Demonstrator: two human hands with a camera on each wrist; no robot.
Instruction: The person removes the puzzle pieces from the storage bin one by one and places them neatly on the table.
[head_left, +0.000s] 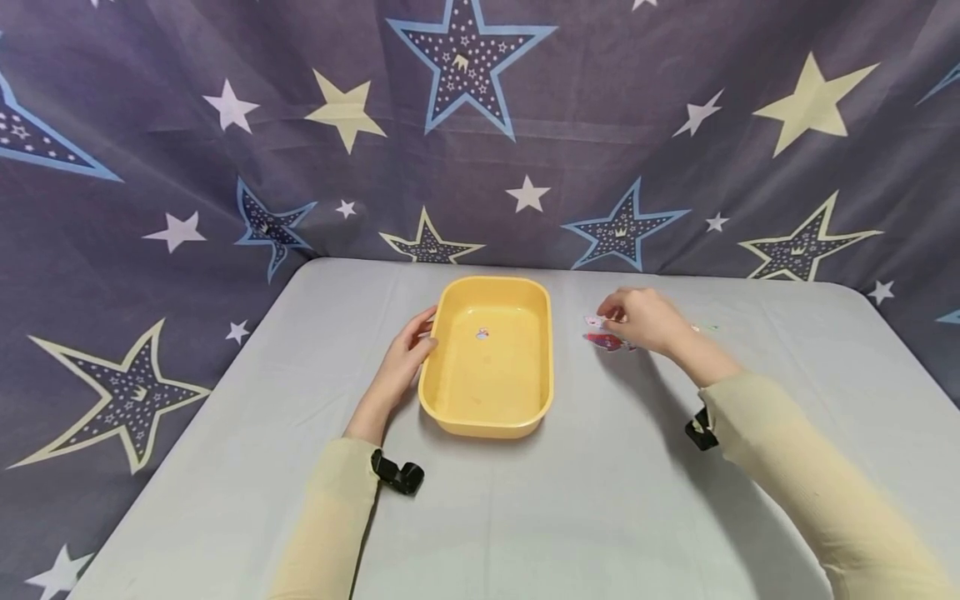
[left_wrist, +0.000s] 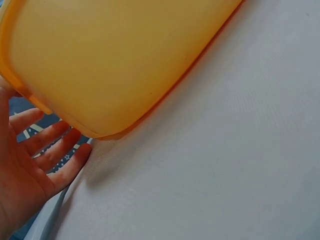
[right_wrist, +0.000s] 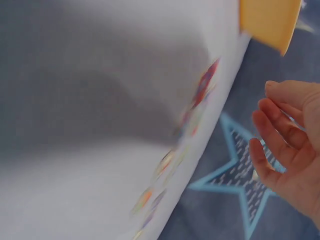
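A yellow plastic basin [head_left: 487, 429] stands on the table, with a small colourful flat cutout [head_left: 482, 333] lying on its bottom. My left hand [head_left: 401, 362] holds the basin's left side, thumb at the rim and fingers along the outer wall; the left wrist view shows these fingers [left_wrist: 57, 145] beside the basin [left_wrist: 100, 65]. To the right, my right hand [head_left: 648, 321] hovers over a red cutout [head_left: 603, 341] and a pale pink one [head_left: 595, 322]. In the right wrist view its fingers [right_wrist: 282, 142] are loosely bent, and nothing shows between them and the thumb.
Several more colourful flat pieces [right_wrist: 145, 200] lie in rows near the table's far edge, blurred; a few small ones [head_left: 705, 327] show beyond my right wrist. A dark star-patterned cloth [head_left: 480, 183] hangs behind the pale grey table [head_left: 480, 517].
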